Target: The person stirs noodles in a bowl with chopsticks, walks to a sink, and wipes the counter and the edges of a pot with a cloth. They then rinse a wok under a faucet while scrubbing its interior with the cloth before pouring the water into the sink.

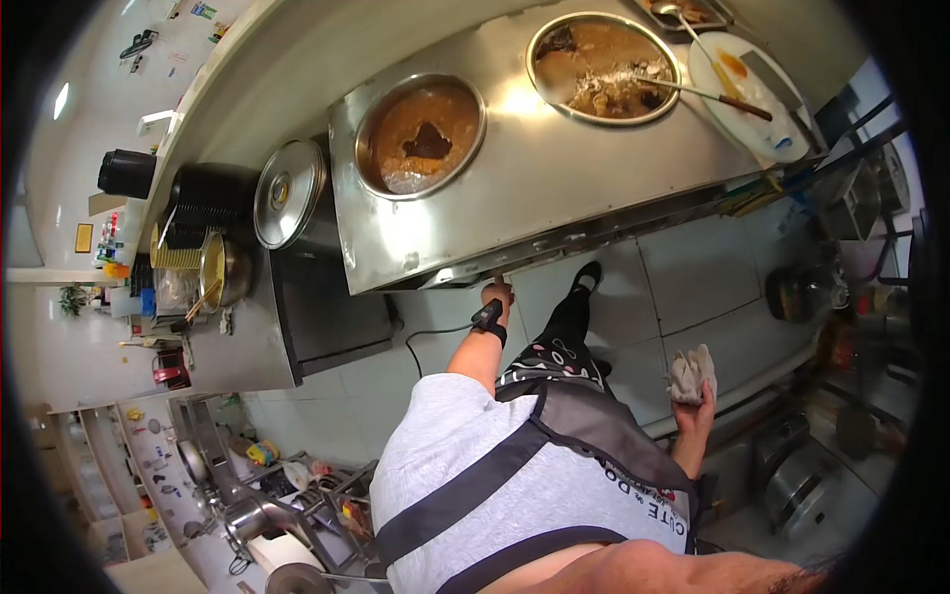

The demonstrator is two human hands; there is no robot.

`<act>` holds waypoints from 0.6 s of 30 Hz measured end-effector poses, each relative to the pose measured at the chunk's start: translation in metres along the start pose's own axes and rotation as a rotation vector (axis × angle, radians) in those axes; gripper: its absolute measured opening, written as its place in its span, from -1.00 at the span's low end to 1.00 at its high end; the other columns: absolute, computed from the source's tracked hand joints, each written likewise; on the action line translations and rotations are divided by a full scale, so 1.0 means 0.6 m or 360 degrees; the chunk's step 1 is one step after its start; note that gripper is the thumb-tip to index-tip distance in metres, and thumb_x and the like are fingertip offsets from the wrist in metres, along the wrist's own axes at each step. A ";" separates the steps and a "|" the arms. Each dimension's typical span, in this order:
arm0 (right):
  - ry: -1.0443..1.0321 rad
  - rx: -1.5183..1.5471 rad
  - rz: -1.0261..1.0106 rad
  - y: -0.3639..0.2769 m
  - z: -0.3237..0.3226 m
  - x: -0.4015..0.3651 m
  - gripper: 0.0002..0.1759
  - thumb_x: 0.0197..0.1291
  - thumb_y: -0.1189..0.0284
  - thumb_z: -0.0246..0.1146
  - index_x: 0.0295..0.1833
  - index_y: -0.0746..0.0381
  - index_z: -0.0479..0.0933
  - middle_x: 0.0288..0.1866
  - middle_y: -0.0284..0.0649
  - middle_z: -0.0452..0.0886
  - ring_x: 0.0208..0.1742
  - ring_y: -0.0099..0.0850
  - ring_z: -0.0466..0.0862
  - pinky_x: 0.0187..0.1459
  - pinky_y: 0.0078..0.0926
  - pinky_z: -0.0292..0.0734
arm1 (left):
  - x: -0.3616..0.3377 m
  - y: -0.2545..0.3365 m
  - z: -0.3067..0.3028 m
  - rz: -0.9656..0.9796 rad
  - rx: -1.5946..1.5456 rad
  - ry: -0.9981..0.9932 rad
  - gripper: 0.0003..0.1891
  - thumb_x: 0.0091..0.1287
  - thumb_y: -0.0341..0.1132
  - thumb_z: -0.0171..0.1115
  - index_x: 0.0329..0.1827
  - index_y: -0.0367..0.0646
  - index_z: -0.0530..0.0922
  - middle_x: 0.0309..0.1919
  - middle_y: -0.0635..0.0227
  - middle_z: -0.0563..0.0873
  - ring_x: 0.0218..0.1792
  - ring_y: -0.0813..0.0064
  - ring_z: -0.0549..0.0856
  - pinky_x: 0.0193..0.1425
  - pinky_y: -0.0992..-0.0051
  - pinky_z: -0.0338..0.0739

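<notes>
My left hand, with a black watch on its wrist, is at the front edge of the steel counter. Its fingers look curled; what they hold, if anything, is too small to make out. My right hand is closed around a pale grey cloth or glove over the floor. Two round pots are sunk in the counter: the left pot holds brown liquid, and the right pot holds brown broth with chunks and a long-handled ladle resting over its rim.
A white oval tray with a spoon lies at the counter's right end. To the left are a lidded pot, stacked black containers and a steel bowl. A cable runs near my left arm. Metal pots are at lower right.
</notes>
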State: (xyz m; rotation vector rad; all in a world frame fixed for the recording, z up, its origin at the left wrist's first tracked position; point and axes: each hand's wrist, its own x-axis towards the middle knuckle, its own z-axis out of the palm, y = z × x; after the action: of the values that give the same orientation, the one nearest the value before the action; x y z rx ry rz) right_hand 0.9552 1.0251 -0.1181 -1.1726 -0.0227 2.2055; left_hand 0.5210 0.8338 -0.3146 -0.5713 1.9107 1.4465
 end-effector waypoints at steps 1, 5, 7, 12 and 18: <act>0.0009 -0.0055 -0.0045 0.010 -0.001 -0.004 -0.42 0.29 0.30 0.01 0.40 0.16 0.12 0.36 -0.19 0.29 0.29 -0.14 0.37 0.09 -0.05 0.40 | 0.012 -0.001 -0.002 0.0016 -0.0016 0.0042 -0.59 0.35 0.02 0.05 -0.35 -0.21 0.53 -0.58 0.23 0.59 -0.68 0.39 0.54 -0.69 0.51 0.35; 0.0086 0.0044 -0.0065 0.045 -0.082 0.019 -0.43 0.29 0.35 0.01 0.40 0.17 0.12 0.36 -0.19 0.28 0.31 -0.14 0.35 0.08 -0.06 0.41 | 0.020 0.024 0.024 0.0308 0.0225 0.0342 -0.55 0.33 0.02 0.06 -0.41 -0.28 0.51 -0.66 0.38 0.46 -0.71 0.48 0.44 -0.67 0.51 0.31; 0.0166 0.0187 -0.0072 0.061 -0.108 0.013 -0.44 0.28 0.40 0.03 0.39 0.21 0.13 0.35 -0.17 0.28 0.30 -0.15 0.36 0.08 -0.07 0.41 | 0.171 -0.030 -0.029 0.0606 0.1011 0.0268 -0.65 0.33 0.00 0.07 -0.25 -0.15 0.49 -0.48 0.40 0.54 -0.55 0.52 0.54 -0.56 0.54 0.40; 0.0357 0.0279 -0.0324 0.100 -0.188 0.034 -0.43 0.24 0.47 0.12 0.35 0.29 0.17 0.31 -0.14 0.31 0.28 -0.21 0.37 0.19 -0.19 0.33 | 0.133 0.023 -0.043 0.0732 0.0493 0.0024 -0.70 0.31 -0.12 0.12 -0.14 -0.18 0.57 -0.42 0.33 0.69 -0.45 0.48 0.67 -0.46 0.48 0.51; 0.0684 0.0519 -0.0404 0.208 -0.312 0.066 -0.40 0.19 0.52 0.17 0.35 0.30 0.18 0.29 -0.14 0.32 0.28 -0.24 0.34 0.25 -0.23 0.26 | 0.295 0.060 -0.098 0.0627 0.0719 -0.0773 -0.71 0.33 -0.23 0.11 0.02 -0.20 0.54 -0.32 0.27 0.66 -0.39 0.48 0.65 -0.38 0.54 0.50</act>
State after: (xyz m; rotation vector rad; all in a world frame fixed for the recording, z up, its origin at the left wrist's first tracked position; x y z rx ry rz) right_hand 1.0144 0.8965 -0.2975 -1.3443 0.3354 1.6297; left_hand 0.3607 0.7967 -0.4100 0.3561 1.9096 1.1702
